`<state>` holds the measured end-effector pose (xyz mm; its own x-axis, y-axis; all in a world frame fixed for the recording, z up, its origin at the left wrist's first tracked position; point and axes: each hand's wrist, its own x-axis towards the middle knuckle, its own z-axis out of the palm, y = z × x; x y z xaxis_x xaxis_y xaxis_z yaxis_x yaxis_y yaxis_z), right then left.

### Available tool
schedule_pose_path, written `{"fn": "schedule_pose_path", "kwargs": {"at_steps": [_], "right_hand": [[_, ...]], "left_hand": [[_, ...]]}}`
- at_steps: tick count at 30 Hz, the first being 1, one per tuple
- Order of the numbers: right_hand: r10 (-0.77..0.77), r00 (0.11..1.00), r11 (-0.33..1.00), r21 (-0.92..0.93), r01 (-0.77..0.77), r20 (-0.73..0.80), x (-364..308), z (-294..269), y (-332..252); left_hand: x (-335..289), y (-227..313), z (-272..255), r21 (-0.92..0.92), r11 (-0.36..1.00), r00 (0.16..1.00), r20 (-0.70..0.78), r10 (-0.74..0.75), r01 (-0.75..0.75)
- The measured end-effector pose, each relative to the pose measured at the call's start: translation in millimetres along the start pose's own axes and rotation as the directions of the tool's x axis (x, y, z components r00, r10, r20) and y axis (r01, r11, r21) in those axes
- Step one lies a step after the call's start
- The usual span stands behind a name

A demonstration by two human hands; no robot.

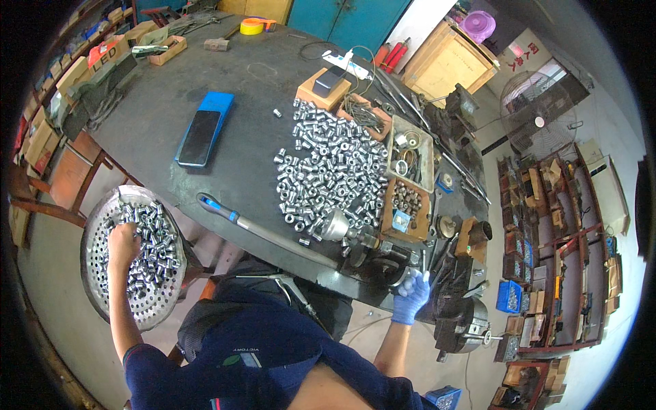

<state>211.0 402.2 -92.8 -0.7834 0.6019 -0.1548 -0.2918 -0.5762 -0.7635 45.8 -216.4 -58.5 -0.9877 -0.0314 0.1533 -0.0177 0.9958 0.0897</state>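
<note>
My bare left hand point(124, 243) is closed, low over a round perforated metal basin point(98, 270). Shiny metal fittings point(158, 239) are heaped in that basin, against the hand. What its fingers hold is hidden. In a blue glove, my right hand point(412, 296) closes around a thin metal lever point(425, 263) at the bench's front edge. Left of this hand is a small dark bench machine point(383, 260) with a silver rounded head point(335, 224). A large pile of similar metal fittings point(331, 171) covers the bench behind that head.
On the dark bench point(249, 89) lie a blue phone-like box point(205, 130) and a blue-handled bar point(236, 217). Boxes of small parts point(408, 205) border the pile. A vise point(465, 318) stands right of my glove. Wooden chair point(65, 181) at left; shelves point(557, 253) at right.
</note>
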Motion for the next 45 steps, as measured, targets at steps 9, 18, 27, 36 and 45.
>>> {"fn": "schedule_pose_path", "kwargs": {"at_steps": [9,18,27,36,45], "right_hand": [[-0.028,0.998,0.998,0.054,0.03,-0.052,34,15,10],[-0.019,1.0,0.997,0.07,0.018,0.006,25,10,13],[0.023,0.999,0.999,0.042,-0.021,-0.039,17,21,9],[0.01,0.994,0.999,0.033,-0.007,-0.106,11,32,6],[-0.051,0.996,0.998,0.034,0.053,-0.079,14,12,11]], "left_hand": [[95,189,5,-0.591,0.668,0.875,-0.148,0.461,-0.452],[163,278,78,-0.341,0.764,0.82,-0.04,0.571,-0.549],[160,275,80,-0.167,0.8,0.811,0.001,0.585,-0.577],[104,258,25,-0.965,0.191,0.799,0.256,0.544,0.179],[45,305,-15,-0.934,-0.2,0.626,0.031,0.779,0.296]]}}
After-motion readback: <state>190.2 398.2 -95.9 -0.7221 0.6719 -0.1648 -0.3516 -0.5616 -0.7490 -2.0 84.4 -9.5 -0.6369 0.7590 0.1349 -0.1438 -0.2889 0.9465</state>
